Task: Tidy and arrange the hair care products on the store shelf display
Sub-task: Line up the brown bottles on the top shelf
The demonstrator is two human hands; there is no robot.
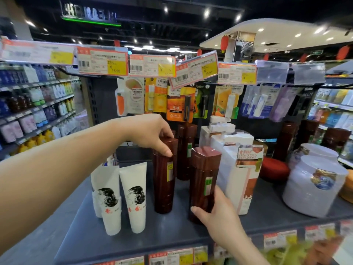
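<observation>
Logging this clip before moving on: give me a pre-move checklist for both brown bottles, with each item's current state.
1. Left hand has a grip on the cap of the rear brown bottle: ok.
2. Right hand wraps the base of the front brown bottle: ok.
3. Both bottles upright on the shelf: ok.
4. Front bottle clear of the white pump bottle: cannot tell, they overlap in view.
5. White tubes standing, apart from the rear bottle: ok.
6. Labels facing forward: not ok, green stickers face sideways.
</observation>
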